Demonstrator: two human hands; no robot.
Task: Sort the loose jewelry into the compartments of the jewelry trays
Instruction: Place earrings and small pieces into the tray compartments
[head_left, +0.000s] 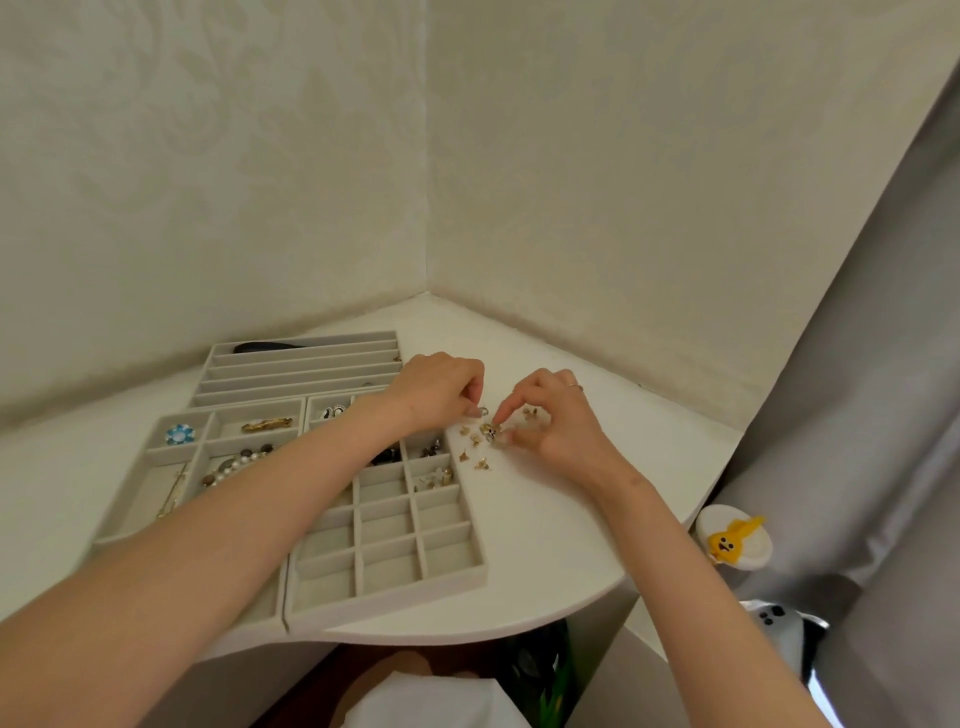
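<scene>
The loose jewelry (480, 441) – small gold pieces, maybe earrings – lies scattered on the white table (545, 545), just to the right of the grid tray (395, 525). Both hands are at this pile. The right hand (556, 421) has the index finger pointing down onto the pieces and the thumb near it, so the fingers are pinched together at a small piece; whether it is really held I cannot tell. On one finger of this hand there is a thin ring (573, 385). The left hand (441, 389) is curled, fingertips together, and it seems to pinch a small silver hoop (484, 411) at the edge of the pile.

The left forearm crosses over the grid tray, which has many small square compartments. Most are empty; one near the right edge holds pale gold pieces (434, 478), and one above it holds dark pieces (431, 449).

To the left is a second tray (156, 499) with bigger compartments – a blue flower (180, 434), a gold clip (266, 424), a string of pearls and dark beads (236, 465), a thin chain (174, 493). Behind these is a tray (301, 369) with long narrow slots, and something black (262, 347) lies in its farthest slot.

The table stands in a corner of pale walls. At the right, past the table edge, there is a white round thing with a yellow figure (733, 540) and a grey curtain (872, 364).
</scene>
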